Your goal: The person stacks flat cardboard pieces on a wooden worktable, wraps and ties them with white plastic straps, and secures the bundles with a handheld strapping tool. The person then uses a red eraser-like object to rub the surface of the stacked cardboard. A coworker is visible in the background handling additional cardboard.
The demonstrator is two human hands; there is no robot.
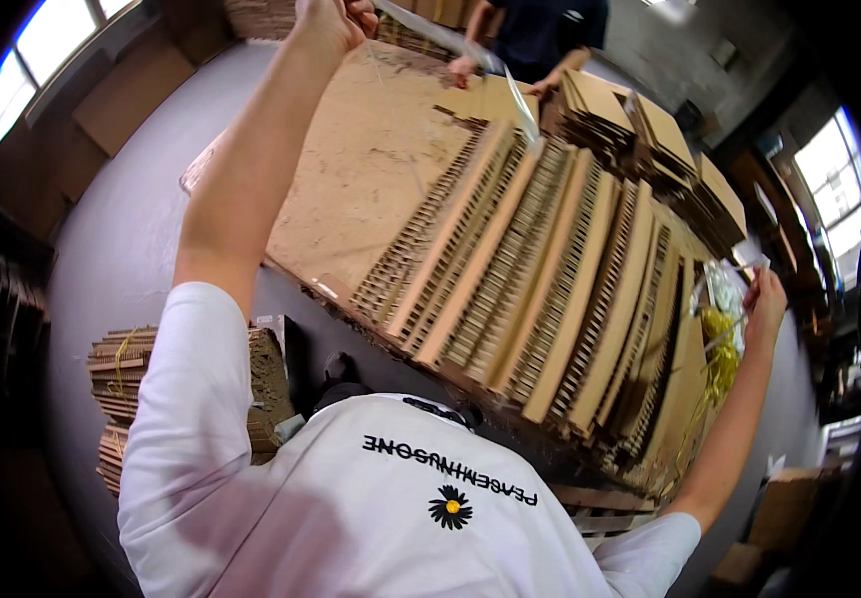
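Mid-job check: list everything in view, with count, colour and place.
Table: one, brown, centre
Slotted cardboard pieces: many, brown, packed in rows on the table
Cardboard stacks: several, brown, table's far right
Clear strip: one, translucent, upper centre
Tangled strapping: one heap, yellow, table's right edge
Cardboard bundles: at least two, brown, lower left
Windows: two, bright white, upper left and right
Co-worker: one, dark top, beyond the table
Shirt: one, white, bottom
Left hand: one, bare, top edge, apparently gripping the clear strip
Right hand: one, bare, right side, grip unclear
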